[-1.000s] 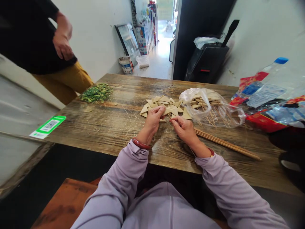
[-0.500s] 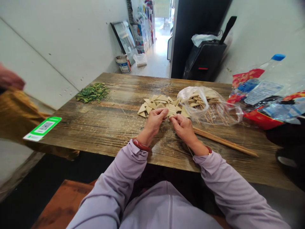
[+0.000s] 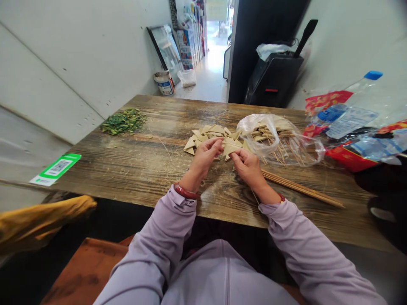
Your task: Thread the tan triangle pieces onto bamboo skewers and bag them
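My left hand [image 3: 206,157] is closed in a pinch, its fingertips at the edge of a flat tan triangular piece [image 3: 231,145] that looks like dried tofu. On the other side of that piece my right hand [image 3: 248,168] is closed around a thin wooden skewer [image 3: 255,197], whose lower end shows below the palm. The skewer's upper end is hard to make out. Just beyond both hands lies a loose pile of similar tan pieces [image 3: 199,137]. A clear plastic bag [image 3: 273,137] to the right contains skewered tan pieces.
Several loose skewers [image 3: 302,188] lie right of my right hand on the wooden table [image 3: 143,169]. Green leaves [image 3: 124,121] are heaped at the far left. A green-and-white code card [image 3: 57,169] is at the left edge. Packages and a plastic bottle [image 3: 365,89] crowd the right.
My hands have moved slightly apart, and more of the tan piece between them shows. At the left, another person's hand has left the view and the mustard-coloured clothing has shifted lower.
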`<action>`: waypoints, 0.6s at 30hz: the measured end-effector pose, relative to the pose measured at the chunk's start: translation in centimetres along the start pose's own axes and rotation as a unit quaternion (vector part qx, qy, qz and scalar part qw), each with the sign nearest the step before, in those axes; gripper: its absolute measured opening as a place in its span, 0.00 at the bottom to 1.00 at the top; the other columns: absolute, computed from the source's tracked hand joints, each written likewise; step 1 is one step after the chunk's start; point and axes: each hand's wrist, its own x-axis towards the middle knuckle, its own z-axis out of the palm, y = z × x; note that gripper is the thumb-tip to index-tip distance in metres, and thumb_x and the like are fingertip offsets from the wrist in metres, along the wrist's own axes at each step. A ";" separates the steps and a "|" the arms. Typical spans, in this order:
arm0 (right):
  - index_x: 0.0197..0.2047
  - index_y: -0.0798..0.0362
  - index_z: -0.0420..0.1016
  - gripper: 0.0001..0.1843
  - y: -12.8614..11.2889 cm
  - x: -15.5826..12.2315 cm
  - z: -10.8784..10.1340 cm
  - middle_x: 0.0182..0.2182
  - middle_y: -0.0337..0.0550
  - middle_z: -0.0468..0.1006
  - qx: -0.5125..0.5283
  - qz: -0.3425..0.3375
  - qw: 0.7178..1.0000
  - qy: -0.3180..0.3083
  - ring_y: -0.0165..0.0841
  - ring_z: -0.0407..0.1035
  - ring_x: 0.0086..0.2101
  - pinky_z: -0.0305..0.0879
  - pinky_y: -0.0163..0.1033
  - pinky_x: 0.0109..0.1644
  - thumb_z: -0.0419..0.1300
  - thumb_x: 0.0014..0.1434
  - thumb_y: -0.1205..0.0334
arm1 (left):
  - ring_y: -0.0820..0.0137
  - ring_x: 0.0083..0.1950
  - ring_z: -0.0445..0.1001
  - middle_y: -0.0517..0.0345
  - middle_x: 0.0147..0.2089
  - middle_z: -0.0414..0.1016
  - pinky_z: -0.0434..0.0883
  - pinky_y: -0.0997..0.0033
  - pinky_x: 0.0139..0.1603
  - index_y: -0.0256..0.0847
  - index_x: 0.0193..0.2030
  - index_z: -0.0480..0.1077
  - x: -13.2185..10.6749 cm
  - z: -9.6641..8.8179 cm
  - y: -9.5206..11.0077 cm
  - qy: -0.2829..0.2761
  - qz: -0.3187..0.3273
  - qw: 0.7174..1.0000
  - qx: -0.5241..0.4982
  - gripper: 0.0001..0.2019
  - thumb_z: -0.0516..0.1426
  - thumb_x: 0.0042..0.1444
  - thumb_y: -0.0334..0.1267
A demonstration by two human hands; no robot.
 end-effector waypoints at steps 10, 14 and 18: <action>0.29 0.51 0.74 0.16 0.0 0.0 0.0 0.18 0.34 0.67 0.008 0.021 1.000 -0.002 0.29 0.59 0.21 0.54 0.37 0.28 0.57 0.61 0.49 | 0.76 0.28 0.63 0.60 0.25 0.69 0.59 0.74 0.30 0.37 0.27 0.75 0.1 -0.3 0.0 -0.052 0.022 0.997 0.058 0.21 0.68 0.50 0.56; 0.28 0.51 0.74 0.16 0.0 0.0 0.2 0.19 0.35 0.70 0.010 0.009 1.000 -0.012 0.29 0.61 0.22 0.55 0.37 0.29 0.57 0.61 0.50 | 0.76 0.27 0.59 0.62 0.23 0.63 0.57 0.73 0.29 0.37 0.25 0.73 -0.1 -0.1 -0.3 -0.089 0.004 0.995 0.044 0.22 0.69 0.48 0.55; 0.30 0.51 0.75 0.15 -0.1 -0.1 0.2 0.21 0.37 0.73 -0.002 -0.009 1.000 -0.022 0.30 0.64 0.24 0.58 0.37 0.31 0.57 0.62 0.51 | 0.76 0.27 0.59 0.62 0.24 0.63 0.58 0.73 0.30 0.37 0.25 0.72 0.1 -0.4 -0.4 -0.062 0.012 0.998 0.032 0.19 0.69 0.48 0.52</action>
